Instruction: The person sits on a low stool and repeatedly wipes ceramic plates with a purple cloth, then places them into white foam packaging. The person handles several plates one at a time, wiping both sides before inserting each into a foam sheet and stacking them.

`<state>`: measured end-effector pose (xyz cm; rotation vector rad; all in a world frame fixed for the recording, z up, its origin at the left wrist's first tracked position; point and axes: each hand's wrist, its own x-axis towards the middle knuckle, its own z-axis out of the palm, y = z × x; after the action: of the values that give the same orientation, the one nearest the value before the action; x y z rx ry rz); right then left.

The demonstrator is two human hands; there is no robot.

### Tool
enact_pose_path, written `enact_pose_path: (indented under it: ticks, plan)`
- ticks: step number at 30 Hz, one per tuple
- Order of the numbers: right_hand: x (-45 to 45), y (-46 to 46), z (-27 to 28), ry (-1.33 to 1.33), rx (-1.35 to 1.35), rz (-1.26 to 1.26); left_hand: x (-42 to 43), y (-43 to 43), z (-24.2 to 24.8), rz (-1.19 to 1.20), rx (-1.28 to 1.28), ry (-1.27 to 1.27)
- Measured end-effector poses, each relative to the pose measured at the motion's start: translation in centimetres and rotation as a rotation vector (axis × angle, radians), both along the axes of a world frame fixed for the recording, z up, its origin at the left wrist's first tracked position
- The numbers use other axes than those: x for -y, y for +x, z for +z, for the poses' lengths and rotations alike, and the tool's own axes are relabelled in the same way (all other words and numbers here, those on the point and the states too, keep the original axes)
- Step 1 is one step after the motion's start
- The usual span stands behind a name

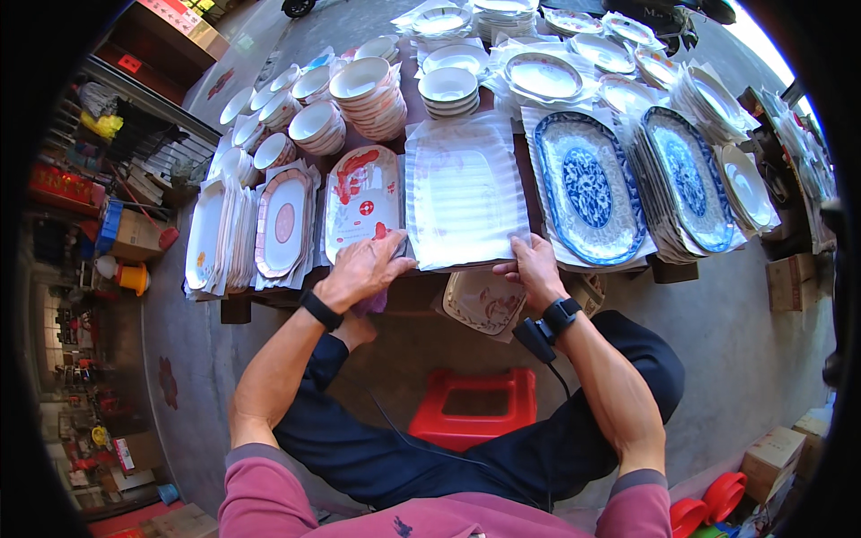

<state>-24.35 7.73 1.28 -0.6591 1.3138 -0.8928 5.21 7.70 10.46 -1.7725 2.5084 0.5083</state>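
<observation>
My right hand (531, 267) pinches the near right corner of a translucent white foam sheet (464, 195), which covers a rectangular plate at the table's near edge. To its left, my left hand (370, 265) rests with bent fingers over the near end of a white rectangular platter with red fish (363, 195); whether it grips anything is hard to tell. A purple cloth (370, 304) shows below that hand. Right of the foam sheet lies a blue-and-white oblong platter (588, 188) on foam.
Stacked bowls (368, 101) and round plates (543, 75) stand farther back. Pink-rimmed platters (269, 252) are at left, more blue platters (689, 181) at right. Below the table edge are a patterned square plate (481, 302) and a red plastic stool (474, 430).
</observation>
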Motion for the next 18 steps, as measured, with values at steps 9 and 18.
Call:
enact_pose_path:
  ticks: [9, 18]
  plan:
    - [1.0, 1.0, 0.2, -0.034, -0.079, 0.016, -3.6, -2.2, -3.6, -0.038, -0.034, -0.081]
    - [-0.7, 0.5, 1.3, -0.042, -0.151, 0.009, -3.0, -2.3, -6.8, -0.070, -0.177, -0.337]
